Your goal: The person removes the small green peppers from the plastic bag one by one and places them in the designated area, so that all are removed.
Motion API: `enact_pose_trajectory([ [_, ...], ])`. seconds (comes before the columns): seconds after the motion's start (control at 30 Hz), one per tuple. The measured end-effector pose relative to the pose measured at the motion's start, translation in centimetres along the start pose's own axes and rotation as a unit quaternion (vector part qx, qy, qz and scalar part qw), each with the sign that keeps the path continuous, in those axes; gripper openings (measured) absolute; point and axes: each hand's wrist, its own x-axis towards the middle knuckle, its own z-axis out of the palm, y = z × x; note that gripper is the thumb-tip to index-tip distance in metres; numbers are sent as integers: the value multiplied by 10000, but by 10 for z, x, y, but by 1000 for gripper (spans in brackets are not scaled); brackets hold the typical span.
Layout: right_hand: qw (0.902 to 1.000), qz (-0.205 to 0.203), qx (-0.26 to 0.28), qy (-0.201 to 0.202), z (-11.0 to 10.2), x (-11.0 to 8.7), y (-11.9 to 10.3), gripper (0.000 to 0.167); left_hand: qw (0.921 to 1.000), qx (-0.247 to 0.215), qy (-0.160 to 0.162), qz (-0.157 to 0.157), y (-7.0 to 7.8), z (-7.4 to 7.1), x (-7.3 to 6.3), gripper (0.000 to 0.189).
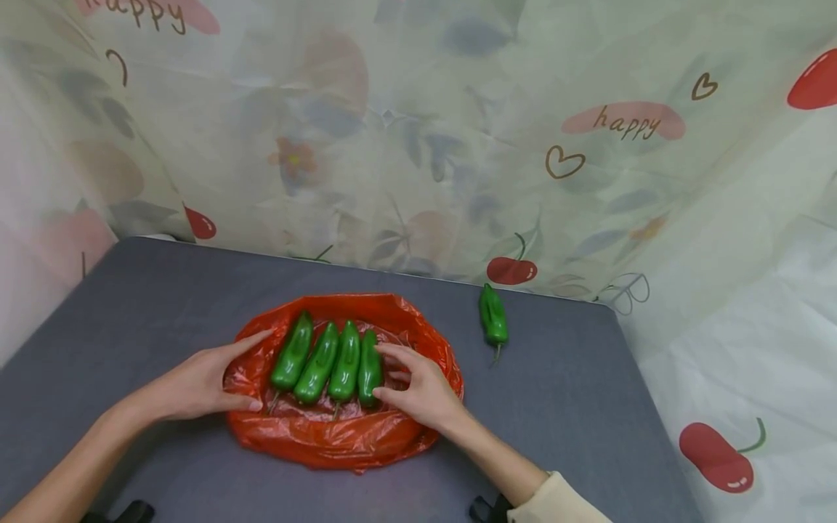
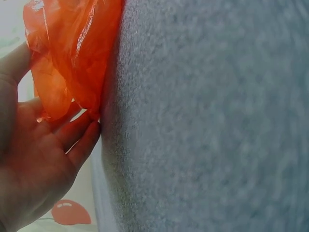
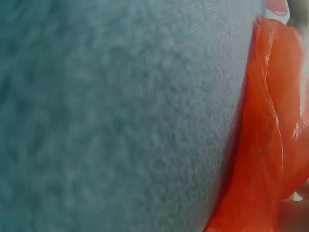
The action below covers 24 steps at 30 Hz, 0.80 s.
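Observation:
A crinkled red plastic bag (image 1: 327, 443) lies spread open on the grey cloth, its rim folded outward. Several glossy green chili peppers (image 1: 317, 367) lie side by side inside it, stems toward the near side. My left hand (image 1: 203, 381) rests at the bag's left edge, thumb and index finger spread apart over the rim. In the left wrist view, that hand (image 2: 46, 150) has its fingers beneath the red plastic. My right hand (image 1: 418, 385) reaches over the bag's right side, thumb and index fingertips right at the right edge of the rightmost pepper (image 1: 370, 370).
Another green pepper (image 1: 493, 316) lies alone on the grey-covered table (image 1: 556, 421), near its far edge to the right of the bag. A printed curtain (image 1: 418, 145) with cherries and "happy" lettering hangs behind the table and along its sides.

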Motion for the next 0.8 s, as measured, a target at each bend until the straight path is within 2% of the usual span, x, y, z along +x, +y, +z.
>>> enact_pose_trajectory([
  [0.13,9998,32,-174,-64,3,0,-1,63,9999,-13,111,78,1,0,0,105],
  [0.27,9979,93,-632,-116,7,2,-2,67,9996,-64,199,173,2,0,0,101],
  [0.5,9864,196,-1616,-223,12,5,-3,78,9994,-66,260,196,3,1,0,100],
  [0.8,9789,346,-1982,-359,17,8,0,85,9995,-83,238,203,3,0,-2,98],
])
